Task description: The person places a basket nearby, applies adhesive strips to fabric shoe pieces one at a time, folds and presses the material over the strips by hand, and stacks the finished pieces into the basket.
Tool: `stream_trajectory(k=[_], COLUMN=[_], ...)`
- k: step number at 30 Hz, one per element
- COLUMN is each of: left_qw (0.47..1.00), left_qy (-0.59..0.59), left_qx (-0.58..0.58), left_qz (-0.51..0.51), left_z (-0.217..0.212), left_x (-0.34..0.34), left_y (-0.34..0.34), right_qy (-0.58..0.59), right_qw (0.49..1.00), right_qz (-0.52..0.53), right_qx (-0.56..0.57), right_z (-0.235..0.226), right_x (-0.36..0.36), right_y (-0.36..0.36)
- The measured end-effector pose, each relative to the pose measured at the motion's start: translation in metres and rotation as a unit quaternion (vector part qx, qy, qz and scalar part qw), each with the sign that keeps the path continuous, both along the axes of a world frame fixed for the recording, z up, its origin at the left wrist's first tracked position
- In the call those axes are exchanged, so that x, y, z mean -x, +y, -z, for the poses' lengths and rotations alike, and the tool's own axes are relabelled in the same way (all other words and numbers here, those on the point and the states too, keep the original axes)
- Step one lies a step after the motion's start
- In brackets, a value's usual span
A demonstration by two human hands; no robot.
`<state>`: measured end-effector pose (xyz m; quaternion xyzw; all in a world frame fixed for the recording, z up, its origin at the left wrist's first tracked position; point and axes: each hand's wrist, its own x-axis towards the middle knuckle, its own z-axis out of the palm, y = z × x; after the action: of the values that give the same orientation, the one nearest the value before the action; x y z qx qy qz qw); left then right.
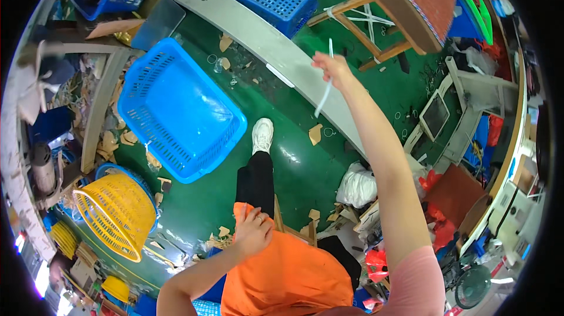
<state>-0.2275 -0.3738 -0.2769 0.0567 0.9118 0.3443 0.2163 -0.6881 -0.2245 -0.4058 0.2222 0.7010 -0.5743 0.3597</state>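
Green floor spreads below me; my right hand [333,68] pinches a white strip [325,90] aloft, my left hand [254,231] clutches orange cloth [288,275] beside a blue basket [179,110].

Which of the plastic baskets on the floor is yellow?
The round yellow basket at lower left, tipped on its side. The other baskets, like the big rectangular one beside it, are blue.

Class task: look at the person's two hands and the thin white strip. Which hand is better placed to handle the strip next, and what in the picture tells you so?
Probably the right hand: it is raised on an outstretched arm and already pinches the thin white strip, which hangs below it. The left hand rests low on the orange garment, well away from the strip.
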Motion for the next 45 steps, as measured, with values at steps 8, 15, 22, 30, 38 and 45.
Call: stream_trajectory(k=[8, 15, 22, 30, 38, 45], left_qw=[0.992, 0.987, 0.989, 0.995, 0.996, 0.997], left_qy=[-0.058, -0.086, -0.085, -0.045, -0.050, -0.022], left_qx=[-0.059, -0.072, -0.056, -0.015, 0.029, 0.053], left_qz=[-0.096, -0.116, -0.108, -0.092, -0.068, -0.047], left_z=[-0.010, -0.008, -0.009, 0.004, 0.008, 0.016], left_x=[0.046, 0.067, 0.068, 0.048, 0.028, 0.007], left_y=[-0.049, -0.060, -0.056, -0.036, -0.021, -0.009], right_qy=[0.007, 0.056, 0.291, 0.406, 0.415, 0.380], right_qw=[0.991, 0.973, 0.938, 0.861, 0.901, 0.911], right_qz=[0.130, 0.222, 0.161, 0.027, 0.094, 0.147], right_qx=[0.012, -0.001, -0.101, -0.304, -0.091, 0.073], right_z=[0.091, 0.115, -0.023, -0.122, -0.212, -0.231], right_x=[0.098, 0.103, 0.164, 0.188, 0.142, -0.020], right_y=[-0.088, -0.117, -0.182, -0.204, -0.145, -0.067])
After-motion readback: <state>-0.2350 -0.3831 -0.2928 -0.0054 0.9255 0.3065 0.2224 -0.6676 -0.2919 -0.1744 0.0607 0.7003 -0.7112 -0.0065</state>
